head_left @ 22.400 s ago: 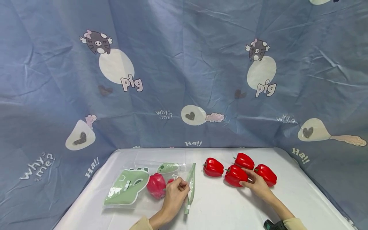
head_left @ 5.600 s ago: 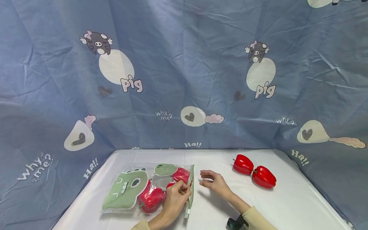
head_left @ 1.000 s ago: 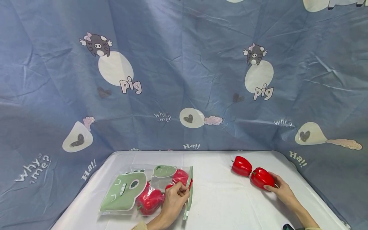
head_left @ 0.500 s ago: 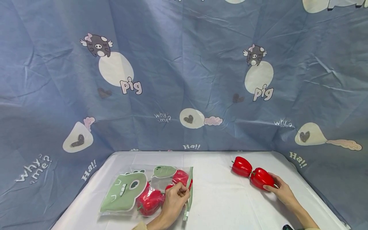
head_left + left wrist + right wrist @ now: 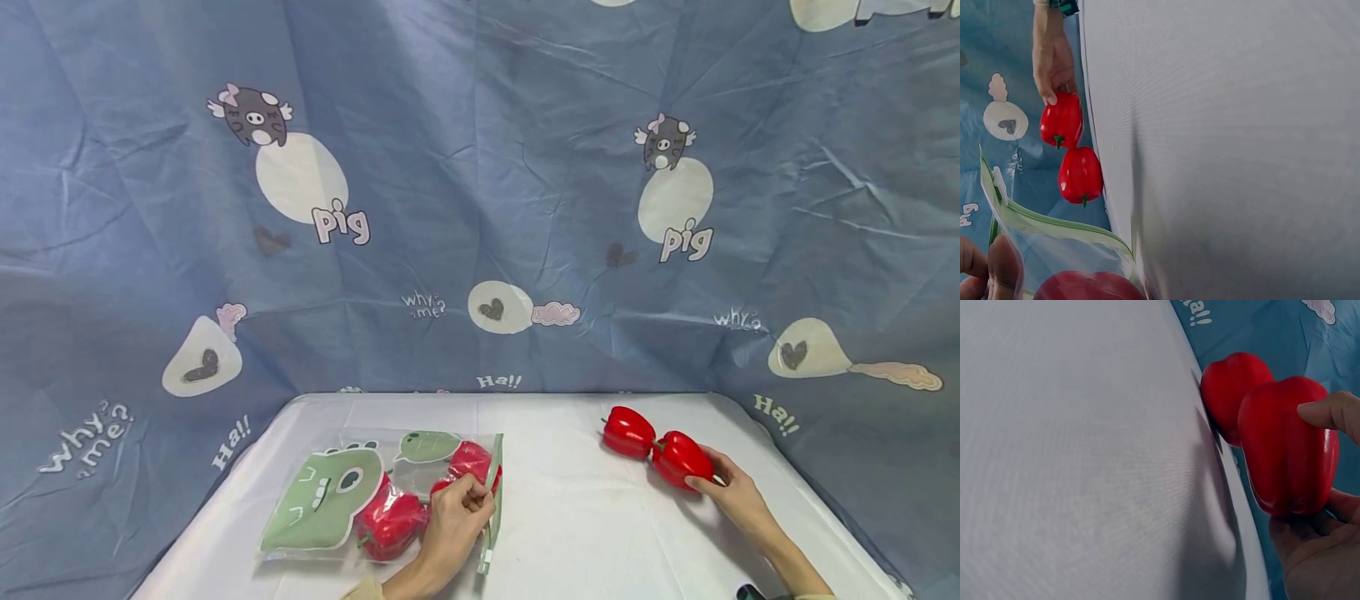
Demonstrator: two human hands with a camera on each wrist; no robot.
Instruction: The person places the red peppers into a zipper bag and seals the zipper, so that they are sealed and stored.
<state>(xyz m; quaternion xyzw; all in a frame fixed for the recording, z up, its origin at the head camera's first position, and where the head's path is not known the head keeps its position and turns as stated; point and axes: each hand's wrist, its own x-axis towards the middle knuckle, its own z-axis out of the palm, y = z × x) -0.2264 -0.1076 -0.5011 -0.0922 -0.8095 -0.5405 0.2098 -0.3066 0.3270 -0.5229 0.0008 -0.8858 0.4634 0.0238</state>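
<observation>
My left hand pinches the green-edged mouth of a clear zip bag printed with a green dinosaur. Inside the bag lie several red bell peppers, partly covered by the print and my hand. At the right, my right hand grips a red bell pepper, thumb on one side and fingers on the other. In the right wrist view this bell pepper shows a shadow on the cloth beside it. Just beyond it sits another red bell pepper, overlapping it in that view.
A white-covered table carries everything. Behind it hangs a blue printed curtain. The bag's zip slider is at the near end of its mouth.
Since the oldest frame, two peppers have gone from the right group and the bag holds more. In the last second, the gripped pepper has risen slightly; my left hand has stayed at the bag.
</observation>
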